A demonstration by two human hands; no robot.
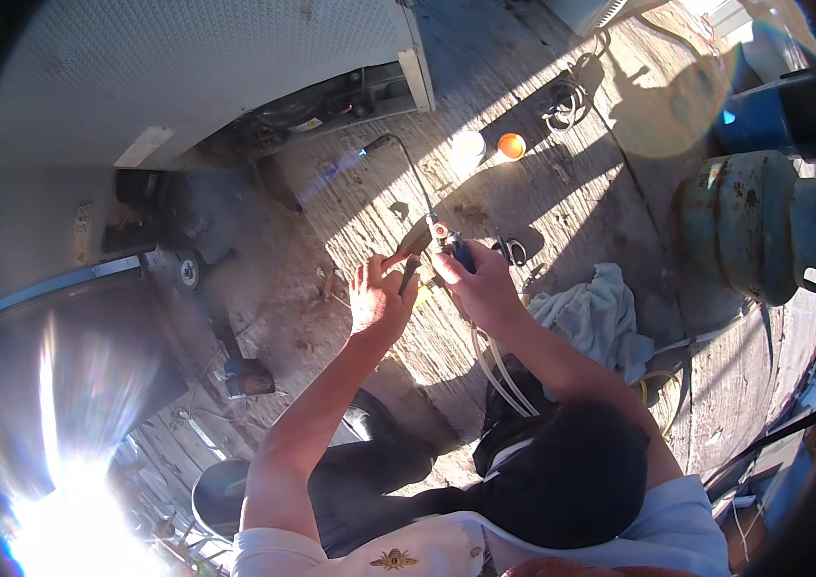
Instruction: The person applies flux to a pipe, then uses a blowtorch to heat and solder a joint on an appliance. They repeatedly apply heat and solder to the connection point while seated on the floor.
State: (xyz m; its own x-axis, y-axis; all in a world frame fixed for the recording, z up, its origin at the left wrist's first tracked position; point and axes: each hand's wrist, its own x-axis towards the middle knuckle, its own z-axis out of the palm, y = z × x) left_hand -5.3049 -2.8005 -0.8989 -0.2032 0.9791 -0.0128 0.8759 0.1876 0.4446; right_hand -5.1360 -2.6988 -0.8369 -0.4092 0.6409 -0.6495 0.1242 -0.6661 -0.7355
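My right hand (pixel 485 287) is wrapped round the blue handle of a gas torch (pixel 411 165). Its thin bent neck reaches up and curves left, and a bluish flame shows at the tip. A red knob sits on the torch just above my fingers, and pale hoses (pixel 496 373) run down from below that hand. Close by on the left, my left hand (pixel 379 300) is closed on a dark hand tool (pixel 410 273) with two arms, its jaws partly hidden beside the torch. A pair of scissors (pixel 517 252) lies on the boards by my right hand.
A white tub (pixel 468 149) and an orange-topped container (pixel 511 146) stand beyond the torch. Upper left is a large appliance (pixel 225 58) with an open lower compartment. A rusty gas cylinder (pixel 749 226) lies at right, a pale cloth (pixel 600 317) nearer, a cordless tool (pixel 247 377) at left.
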